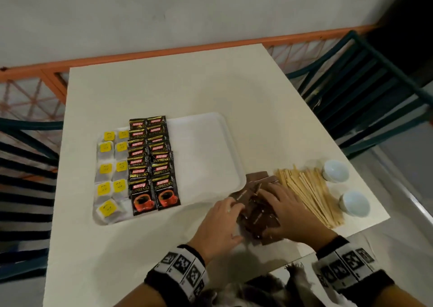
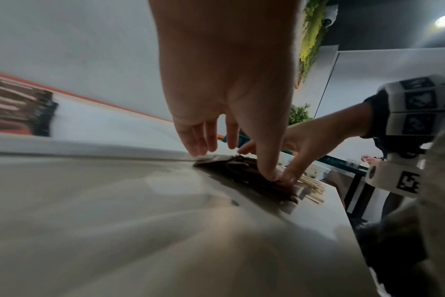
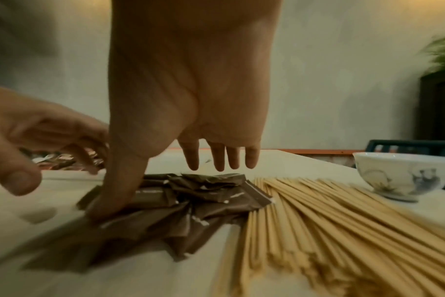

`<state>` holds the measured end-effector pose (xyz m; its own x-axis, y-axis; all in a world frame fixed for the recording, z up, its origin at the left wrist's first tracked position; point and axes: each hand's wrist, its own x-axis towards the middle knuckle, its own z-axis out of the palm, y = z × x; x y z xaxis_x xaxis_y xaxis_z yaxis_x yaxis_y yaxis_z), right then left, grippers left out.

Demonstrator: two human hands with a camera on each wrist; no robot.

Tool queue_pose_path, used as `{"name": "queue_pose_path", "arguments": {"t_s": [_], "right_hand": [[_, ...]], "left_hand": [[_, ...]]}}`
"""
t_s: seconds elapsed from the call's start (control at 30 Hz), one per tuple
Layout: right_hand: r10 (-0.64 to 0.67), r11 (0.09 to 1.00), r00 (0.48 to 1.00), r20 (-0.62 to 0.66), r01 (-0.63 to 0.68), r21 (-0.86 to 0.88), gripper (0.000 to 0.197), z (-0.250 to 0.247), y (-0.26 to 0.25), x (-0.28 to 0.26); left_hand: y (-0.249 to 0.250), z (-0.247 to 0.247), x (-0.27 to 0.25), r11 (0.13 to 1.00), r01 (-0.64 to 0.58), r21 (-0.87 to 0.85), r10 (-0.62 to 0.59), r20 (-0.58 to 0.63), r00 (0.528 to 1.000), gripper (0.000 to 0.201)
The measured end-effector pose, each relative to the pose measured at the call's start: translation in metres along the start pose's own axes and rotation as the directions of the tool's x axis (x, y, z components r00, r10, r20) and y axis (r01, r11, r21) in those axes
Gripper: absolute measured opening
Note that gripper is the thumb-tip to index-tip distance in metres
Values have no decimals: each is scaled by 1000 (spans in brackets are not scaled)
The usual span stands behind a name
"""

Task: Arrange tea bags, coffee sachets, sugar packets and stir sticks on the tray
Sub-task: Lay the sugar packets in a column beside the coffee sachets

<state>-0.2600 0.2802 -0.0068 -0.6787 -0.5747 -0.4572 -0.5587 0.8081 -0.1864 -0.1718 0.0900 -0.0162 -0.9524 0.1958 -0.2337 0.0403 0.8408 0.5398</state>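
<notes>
**Brown sugar packets are next**

Brown sugar packets point(image 1: 257, 215) lie heaped on the table just off the tray's point(image 1: 206, 142) four-o'clock corner. Our left hand point(image 1: 220, 220) and right hand point(image 1: 284, 209) press on them, fingers spread, pinching nothing. Tea bags point(image 1: 110, 170) and coffee sachets point(image 1: 152, 163) look done; stir sticks point(image 1: 309, 191) wait at three o'clock. Next we'd gather the packets, then lift them.

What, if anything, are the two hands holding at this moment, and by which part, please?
Nothing is lifted. Both the left hand and right hand rest on the pile of brown sugar packets lying on the table, thumbs pressing its near edge.
</notes>
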Motion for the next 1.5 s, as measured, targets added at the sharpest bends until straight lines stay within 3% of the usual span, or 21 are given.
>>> {"name": "queue_pose_path", "arguments": {"t_s": [0.13, 0.23, 0.43, 0.63, 0.77, 0.9, 1.03, 1.13, 1.17, 1.23, 1.37, 1.43, 1.5], "right_hand": [[-123, 989, 992, 1, 122, -89, 98, 1, 10, 5], [-196, 981, 979, -54, 195, -17, 81, -1, 11, 10], [-287, 951, 950, -121, 298, 80, 36, -4, 17, 21], [-284, 932, 951, -124, 304, 197, 27, -16, 25, 31], [-181, 899, 965, -190, 241, 367, 22, -28, 32, 32], [-27, 763, 984, -176, 133, 633, 25, -42, 32, 38], [-45, 616, 999, -6, 33, 787, 27, -50, 16, 46], [-133, 357, 981, 143, -87, 930, 25, -51, -3, 46], [-164, 266, 972, 170, -122, 956, 29, -52, -10, 45], [-209, 170, 958, 196, -162, 972, 47, -55, -21, 43], [-261, 112, 942, 213, -190, 975, 61, -57, -37, 47], [-280, 157, 946, 166, -126, 980, 50, -57, -41, 48], [-277, 167, 952, 126, -81, 983, 38, -56, -43, 48]], "left_hand": [[20, 19, 24, 993, 45, 109, -50, 37, 998, 91], [26, 28, 34, 982, 104, 157, -112, 42, 993, 95], [21, 24, 40, 990, 139, 31, -136, -65, 989, 68], [15, 25, 36, 985, 163, -48, -169, -156, 973, 56], [16, 17, 30, 924, 206, -322, -305, -297, 905, 39], [17, 0, 17, 737, 150, -659, -433, -291, 853, 37], [20, -11, 13, 520, 133, -844, -536, -201, 820, 43], [24, -16, 14, 419, 85, -904, -582, -195, 790, 47], [25, -16, 15, 402, 78, -912, -594, -195, 781, 48], [28, -18, 16, 389, 76, -918, -604, -192, 773, 49], [35, -23, 17, 413, 73, -908, -583, -202, 787, 46], [39, -25, 20, 416, 69, -907, -573, -202, 794, 45], [41, -27, 26, 406, 79, -911, -624, -213, 752, 51]]}}
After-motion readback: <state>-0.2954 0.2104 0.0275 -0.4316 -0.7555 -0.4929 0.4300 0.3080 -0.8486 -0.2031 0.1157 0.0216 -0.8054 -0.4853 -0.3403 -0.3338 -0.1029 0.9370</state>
